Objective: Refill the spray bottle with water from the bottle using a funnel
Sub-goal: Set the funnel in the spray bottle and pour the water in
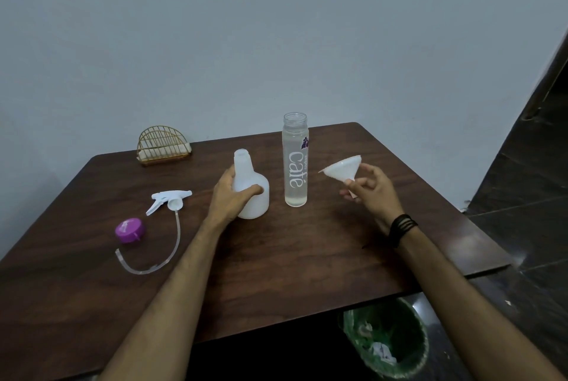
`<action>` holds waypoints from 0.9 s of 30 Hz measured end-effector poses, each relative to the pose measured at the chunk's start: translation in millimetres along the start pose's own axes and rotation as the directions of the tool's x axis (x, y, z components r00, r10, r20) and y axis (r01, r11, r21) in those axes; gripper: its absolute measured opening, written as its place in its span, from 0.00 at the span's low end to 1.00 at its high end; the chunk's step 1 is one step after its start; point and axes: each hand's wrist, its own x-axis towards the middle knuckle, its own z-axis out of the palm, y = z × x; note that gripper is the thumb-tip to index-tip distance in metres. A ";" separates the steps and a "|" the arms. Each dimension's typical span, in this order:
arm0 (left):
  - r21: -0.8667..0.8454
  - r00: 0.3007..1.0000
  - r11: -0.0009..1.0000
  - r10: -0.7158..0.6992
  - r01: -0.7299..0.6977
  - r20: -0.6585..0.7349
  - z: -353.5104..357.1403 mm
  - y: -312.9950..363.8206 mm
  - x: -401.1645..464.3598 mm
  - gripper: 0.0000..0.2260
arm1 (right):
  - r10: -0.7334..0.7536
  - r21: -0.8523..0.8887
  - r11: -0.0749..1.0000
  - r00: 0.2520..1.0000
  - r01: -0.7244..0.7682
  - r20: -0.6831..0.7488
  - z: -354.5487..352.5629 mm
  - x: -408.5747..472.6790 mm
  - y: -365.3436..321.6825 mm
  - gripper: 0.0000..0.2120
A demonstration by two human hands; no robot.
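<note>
On the surface [276, 257], left hand [229, 196] grips the light, squeezable spray bottle [250, 193] at its belly; right-hand fingers [353, 185] pinch the stiff, featherweight funnel [341, 170] by its spout, aloft beside it.

I have a dark brown wooden table [276, 257] under me, its far edge against a pale wall. Standing upright on it near the middle is the white spray bottle [250, 193] with its neck open, and just to its right, apart from it, the clear water bottle [295, 162], uncapped, with "café" printed down its side. On the left lies the white trigger sprayer head [170, 199] on its side, its clear dip tube [166, 257] curving toward me across the wood. Beside that tube sits a purple cap [130, 230]. At the far left edge stands a gold wire napkin holder [163, 144].
</note>
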 end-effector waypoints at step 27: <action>0.009 0.999 1.000 0.025 -0.024 -0.025 -10.3 2.9 -14.0 0.27 | -0.447 0.086 0.894 0.862 0.439 0.241 191.9 -6.1 -75.9 0.26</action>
